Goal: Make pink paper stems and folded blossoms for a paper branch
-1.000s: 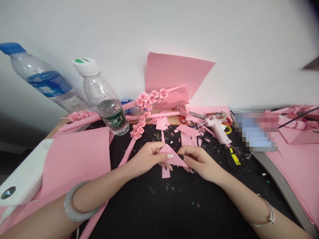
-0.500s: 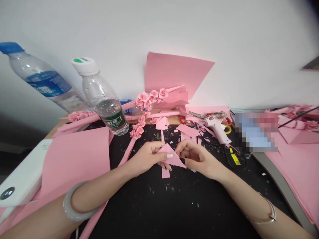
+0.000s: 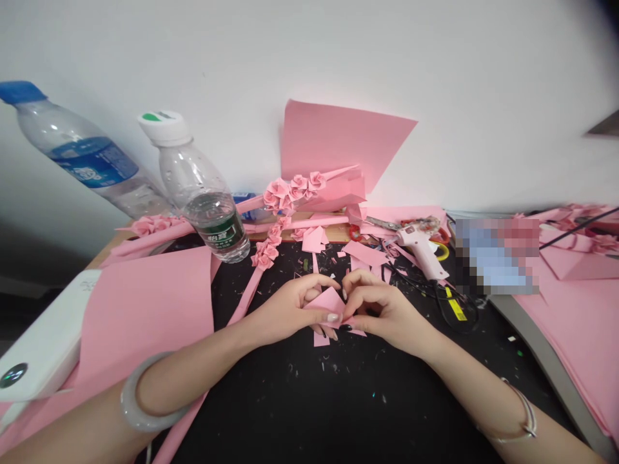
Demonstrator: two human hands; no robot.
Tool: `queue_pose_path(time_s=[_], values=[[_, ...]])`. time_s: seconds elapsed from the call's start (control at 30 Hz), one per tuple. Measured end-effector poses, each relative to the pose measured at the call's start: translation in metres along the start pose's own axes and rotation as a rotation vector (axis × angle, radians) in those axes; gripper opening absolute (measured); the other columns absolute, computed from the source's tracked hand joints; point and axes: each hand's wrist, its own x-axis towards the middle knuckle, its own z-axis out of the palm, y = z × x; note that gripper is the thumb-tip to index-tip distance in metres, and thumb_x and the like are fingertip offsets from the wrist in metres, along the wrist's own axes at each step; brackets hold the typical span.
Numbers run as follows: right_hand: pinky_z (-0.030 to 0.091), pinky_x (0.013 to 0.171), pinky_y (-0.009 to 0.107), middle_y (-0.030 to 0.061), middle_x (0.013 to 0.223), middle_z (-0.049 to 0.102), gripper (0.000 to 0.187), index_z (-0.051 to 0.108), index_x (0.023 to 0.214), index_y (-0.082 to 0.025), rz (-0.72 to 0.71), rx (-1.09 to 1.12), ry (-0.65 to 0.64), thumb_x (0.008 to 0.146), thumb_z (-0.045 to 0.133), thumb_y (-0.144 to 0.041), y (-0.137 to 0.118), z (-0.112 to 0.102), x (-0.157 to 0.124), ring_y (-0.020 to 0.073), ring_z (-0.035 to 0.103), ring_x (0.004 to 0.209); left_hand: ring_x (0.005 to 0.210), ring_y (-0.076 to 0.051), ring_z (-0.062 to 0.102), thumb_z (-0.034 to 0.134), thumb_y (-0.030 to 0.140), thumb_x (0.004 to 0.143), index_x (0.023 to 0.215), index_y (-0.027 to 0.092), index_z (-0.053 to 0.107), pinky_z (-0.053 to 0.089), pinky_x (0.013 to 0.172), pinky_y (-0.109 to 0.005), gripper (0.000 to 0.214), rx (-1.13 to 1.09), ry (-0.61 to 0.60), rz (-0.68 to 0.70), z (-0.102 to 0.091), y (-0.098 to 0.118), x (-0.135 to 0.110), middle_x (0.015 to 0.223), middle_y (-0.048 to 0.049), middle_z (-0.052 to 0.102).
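- Well, a folded triangle of matte pink paper [image 3: 329,305] sits between both hands, just above the black mat [image 3: 290,403], its crisp edges poking out between the fingers.
- The left hand [image 3: 285,312] pinches it, thumb pressed on the near face and fingers curled around behind, the pale thumbnail glossy against the paper.
- The right hand [image 3: 387,316] closes on the opposite side, fingers bent and arching towards the left hand's fingertips, dark-painted nails showing; it grips the paper's other corner.
- A thick, milky stone bangle [image 3: 140,403] circles the left wrist, and a thin silver bracelet [image 3: 520,419] hangs on the right arm.
- A narrow pink strip [image 3: 321,339] lies directly under the hands, on a black surface speckled with paper scraps.
- Long stems of rolled paper topped with small paper roses [image 3: 278,193] fan across the far edge, beside a large flat pink sheet [image 3: 145,316] on the left.
- A clear plastic bottle with a white cap [image 3: 198,200] and another with a blue cap [image 3: 82,148] stand out at upper left.
- A pale pink hot glue gun [image 3: 420,248] lies at upper right, and a pixelated patch [image 3: 498,254] hides whatever is beyond it.
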Motion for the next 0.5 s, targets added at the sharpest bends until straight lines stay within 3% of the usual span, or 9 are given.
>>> queue_pose_path(time_s=[0.27, 0.5], values=[[0.040, 0.055, 0.023, 0.0030, 0.091, 0.048, 0.012, 0.063, 0.075, -0.018, 0.060, -0.009, 0.076, 0.073, 0.070, -0.028, 0.0022, 0.0033, 0.0004, 0.0114, 0.049, 0.069, 0.078, -0.022, 0.069, 0.066, 0.015, 0.073, 0.115, 0.017, 0.049, 0.054, 0.073, -0.034, 0.045, -0.034, -0.016, 0.002, 0.0001, -0.0014, -0.0008, 0.089, -0.0054, 0.068], [0.037, 0.057, 0.024, 0.0011, 0.079, 0.047, 0.015, 0.063, 0.067, -0.017, 0.018, -0.001, 0.070, 0.074, 0.069, -0.028, 0.0027, 0.0036, 0.0020, 0.0121, 0.046, 0.068, 0.079, -0.021, 0.069, 0.062, 0.013, 0.075, 0.118, 0.017, 0.053, 0.053, 0.071, -0.030, 0.044, 0.023, -0.120, -0.005, 0.0001, 0.0022, -0.0018, 0.089, -0.0053, 0.069]])
